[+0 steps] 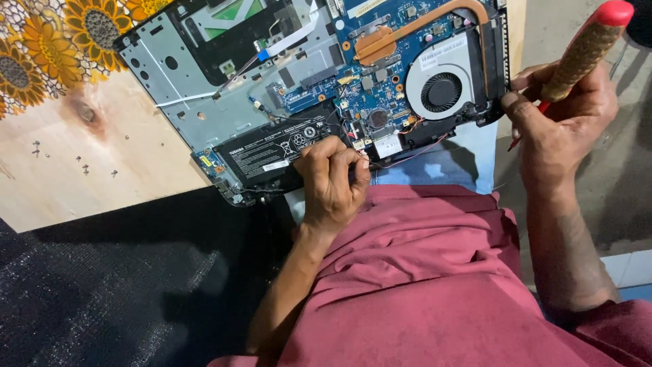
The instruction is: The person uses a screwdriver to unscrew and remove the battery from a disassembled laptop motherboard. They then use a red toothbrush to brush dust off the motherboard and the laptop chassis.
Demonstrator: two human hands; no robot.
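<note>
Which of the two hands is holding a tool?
The right hand, at the laptop's fan corner, grips a red-capped screwdriver. The left hand holds none, pinching at the board beside the black battery.

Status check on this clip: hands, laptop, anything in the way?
Left hand pinching at the near edge of the opened laptop, beside its black battery. Right hand grips a red-capped screwdriver, fingertips on the fan corner. Nothing blocking.

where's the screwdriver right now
In the head view it is at the upper right, held in the right hand: the screwdriver sits beside the opened laptop's fan.
</note>
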